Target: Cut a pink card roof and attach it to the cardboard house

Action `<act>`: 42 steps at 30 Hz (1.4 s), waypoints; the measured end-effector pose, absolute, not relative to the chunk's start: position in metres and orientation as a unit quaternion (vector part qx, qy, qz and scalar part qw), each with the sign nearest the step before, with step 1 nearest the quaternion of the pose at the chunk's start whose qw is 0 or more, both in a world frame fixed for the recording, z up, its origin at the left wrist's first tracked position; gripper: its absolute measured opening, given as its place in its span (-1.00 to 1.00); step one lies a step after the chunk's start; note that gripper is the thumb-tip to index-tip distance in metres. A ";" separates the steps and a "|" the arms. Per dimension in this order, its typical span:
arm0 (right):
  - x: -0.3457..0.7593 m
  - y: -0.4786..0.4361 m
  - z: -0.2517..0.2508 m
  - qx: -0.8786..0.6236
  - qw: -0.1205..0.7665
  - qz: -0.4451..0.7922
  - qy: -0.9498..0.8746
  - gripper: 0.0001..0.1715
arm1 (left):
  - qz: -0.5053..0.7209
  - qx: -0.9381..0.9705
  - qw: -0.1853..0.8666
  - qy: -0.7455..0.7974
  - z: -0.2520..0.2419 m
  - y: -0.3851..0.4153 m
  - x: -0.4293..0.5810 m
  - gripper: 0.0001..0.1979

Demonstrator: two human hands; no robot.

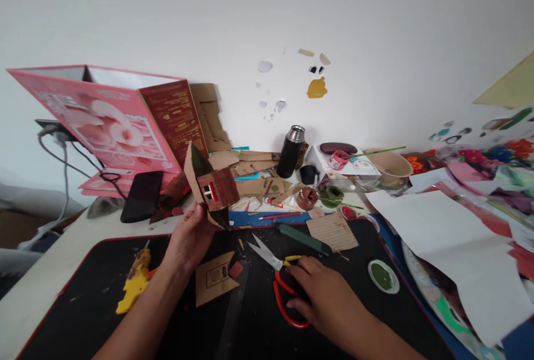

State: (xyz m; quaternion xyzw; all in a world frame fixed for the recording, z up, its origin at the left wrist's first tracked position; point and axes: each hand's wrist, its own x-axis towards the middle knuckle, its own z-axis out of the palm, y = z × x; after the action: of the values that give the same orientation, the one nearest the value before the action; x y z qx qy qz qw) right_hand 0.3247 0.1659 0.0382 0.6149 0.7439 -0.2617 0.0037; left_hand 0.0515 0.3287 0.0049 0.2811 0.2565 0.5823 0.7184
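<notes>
My left hand (193, 236) is closed on a small cardboard house (222, 187), tilted on its side above the mat. The house has a reddish-brown wall, a red-and-white window and a green roof. Over the handles of the scissors (271, 258) my right hand (317, 287) curls its fingers; the blades stand apart and point away to the left. The handles are red and yellow, partly hidden by the fingers. A cut piece of cardboard (212, 285) lies on the mat between my hands, with a small reddish scrap (236, 270) on it.
A yellow glue gun (136, 287) lies left on the black mat (179, 332). Behind are a green cutter (304, 238), corrugated cardboard (334, 231), paint jars (307, 197) and a black flask (291, 152). A green paint lid (383, 276) lies right. A pink box (112, 126) stands back left.
</notes>
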 end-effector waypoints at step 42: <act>0.320 0.161 0.011 0.487 -0.361 -0.752 0.259 -0.30 | 0.557 0.307 0.718 0.284 0.000 0.316 0.034 -0.34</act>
State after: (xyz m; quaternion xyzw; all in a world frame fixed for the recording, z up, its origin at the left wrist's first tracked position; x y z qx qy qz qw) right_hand 0.3201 0.1610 0.0111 0.4871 0.2586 -0.7521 -0.3608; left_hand 0.0336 0.3161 0.0002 0.3067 0.2844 0.5566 0.7178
